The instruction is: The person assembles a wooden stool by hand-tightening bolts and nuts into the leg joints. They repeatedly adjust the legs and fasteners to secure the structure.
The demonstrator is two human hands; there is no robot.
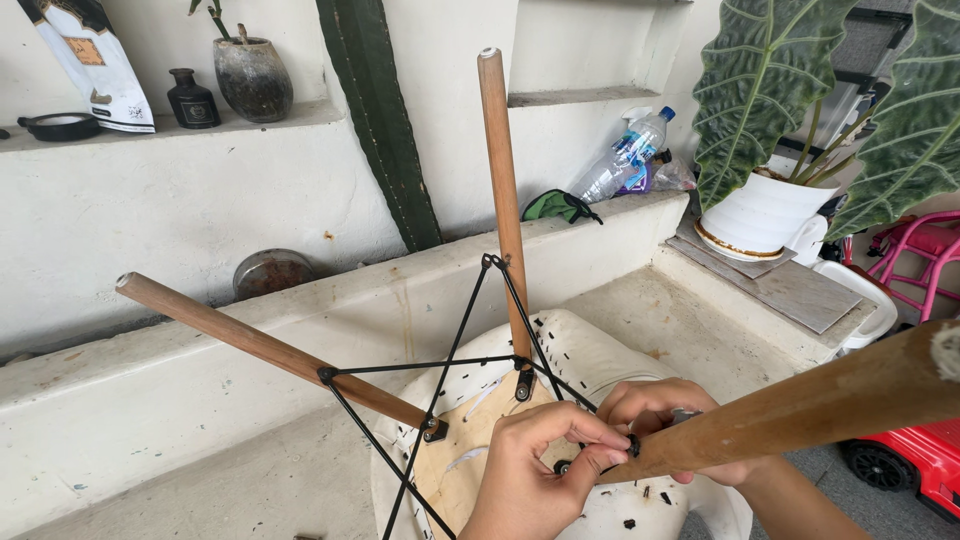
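Note:
A white plastic chair (590, 345) lies upside down, its wooden legs pointing up and out. One leg (503, 190) stands upright, another (270, 350) slants left, and a third (820, 405) runs toward the camera at the right. Black wire braces (430, 368) join the legs. My left hand (535, 470) pinches a small black fitting where the near leg meets the seat base. My right hand (665, 415) grips the base end of that near leg from behind, partly hidden by it.
A concrete ledge (330, 300) runs behind the chair. A white pot with big green leaves (760, 215) stands at right, a plastic bottle (620, 160) and green cloth on the step, a dark pot and small bottle on the upper shelf. A red toy car (910, 455) sits at lower right.

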